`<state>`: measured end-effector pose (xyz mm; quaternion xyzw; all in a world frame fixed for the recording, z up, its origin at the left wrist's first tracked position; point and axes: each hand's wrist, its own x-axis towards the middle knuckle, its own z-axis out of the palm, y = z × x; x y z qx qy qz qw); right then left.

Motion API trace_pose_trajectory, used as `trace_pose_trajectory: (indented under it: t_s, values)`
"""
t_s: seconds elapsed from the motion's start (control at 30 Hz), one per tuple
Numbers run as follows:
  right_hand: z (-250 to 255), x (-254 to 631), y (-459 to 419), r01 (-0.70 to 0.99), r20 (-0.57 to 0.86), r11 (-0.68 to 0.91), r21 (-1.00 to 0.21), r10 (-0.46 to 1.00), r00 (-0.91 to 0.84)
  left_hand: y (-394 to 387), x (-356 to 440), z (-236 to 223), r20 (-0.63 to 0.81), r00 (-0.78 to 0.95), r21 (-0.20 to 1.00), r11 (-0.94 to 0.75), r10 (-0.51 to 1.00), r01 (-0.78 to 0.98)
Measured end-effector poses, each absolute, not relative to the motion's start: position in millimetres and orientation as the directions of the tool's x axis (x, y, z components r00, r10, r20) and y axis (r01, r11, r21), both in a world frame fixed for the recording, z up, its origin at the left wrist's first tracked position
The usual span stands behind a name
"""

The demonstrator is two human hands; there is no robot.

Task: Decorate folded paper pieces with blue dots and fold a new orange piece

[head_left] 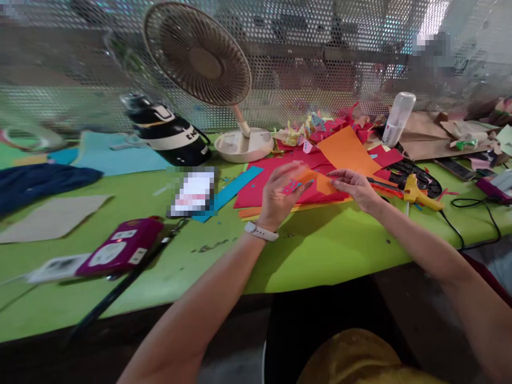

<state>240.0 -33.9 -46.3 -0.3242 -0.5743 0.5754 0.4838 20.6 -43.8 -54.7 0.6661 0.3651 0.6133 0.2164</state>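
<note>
A small piece of orange paper (pixel 325 184) is held up over a stack of coloured sheets. My right hand (pixel 356 186) pinches its right end between thumb and fingertips. At its left end, my left hand (pixel 278 194) has the paper between thumb and fingers; these are slightly blurred. Under both hands lies red paper (pixel 256 189) with tiny blue bits on it, and more orange and yellow sheets show beneath. A larger orange sheet (pixel 348 152) rests just behind my right hand. Left of the stack is a blue paper strip (pixel 236 189).
Right of my hands lie a yellow glue gun (pixel 420 194) with a black cord and a black tray (pixel 430 178). A fan (pixel 200 58), a black bottle (pixel 172 133) and paper scraps (pixel 320 128) stand behind. Leftward are a phone (pixel 194 192) and a purple power strip (pixel 122 245).
</note>
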Motion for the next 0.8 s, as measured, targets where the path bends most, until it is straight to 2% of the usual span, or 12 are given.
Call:
trace_pose_trajectory:
  t_s: [0.07, 0.13, 0.2, 0.27, 0.37, 0.47, 0.5, 0.6, 0.7, 0.8]
  values:
    - [-50, 240, -32, -0.161, 0.227, 0.188, -0.969, 0.933, -0.278, -39, 21, -59, 0.607, -0.136, 0.79, -0.576, 0.783, 0.212]
    - [-54, 240, -30, -0.142, 0.234, 0.205, -0.968, 0.943, -0.237, -37, 23, -64, 0.517, -0.157, 0.853, -0.492, 0.841, 0.172]
    - [-56, 240, -29, -0.12, 0.233, 0.211, -0.97, 0.948, -0.218, -36, 26, -67, 0.39, -0.109, 0.921, -0.386, 0.914, 0.055]
    - [-58, 240, -28, -0.083, 0.254, 0.241, -0.967, 0.943, -0.215, -34, 26, -67, 0.256, -0.072, 0.955, -0.263, 0.964, -0.134]
    - [-59, 242, -25, 0.039, 0.336, 0.355, -0.934, 0.911, -0.239, -30, 20, -63, 0.138, -0.16, 0.937, -0.181, 0.977, -0.298]
    - [-59, 246, -22, 0.207, 0.432, 0.497, -0.843, 0.853, -0.293, -29, 11, -51, 0.2, -0.29, 0.952, -0.256, 0.936, -0.17]
    - [-58, 248, -21, 0.264, 0.458, 0.542, -0.798, 0.829, -0.32, -31, 9, -47, 0.256, -0.271, 0.956, -0.284, 0.928, -0.069]
    - [-57, 251, -18, 0.391, 0.489, 0.645, -0.657, 0.759, -0.431, -37, 5, -36, 0.38, -0.036, 0.895, -0.357, 0.924, 0.269]
    - [-58, 249, -15, 0.473, 0.428, 0.68, -0.56, 0.726, -0.538, -39, 4, -36, 0.35, 0.071, 0.842, -0.347, 0.934, 0.414]
    - [-55, 246, -14, 0.523, 0.436, 0.652, -0.549, 0.757, -0.486, -34, 2, -43, 0.26, 0.124, 0.813, -0.287, 0.958, 0.508]
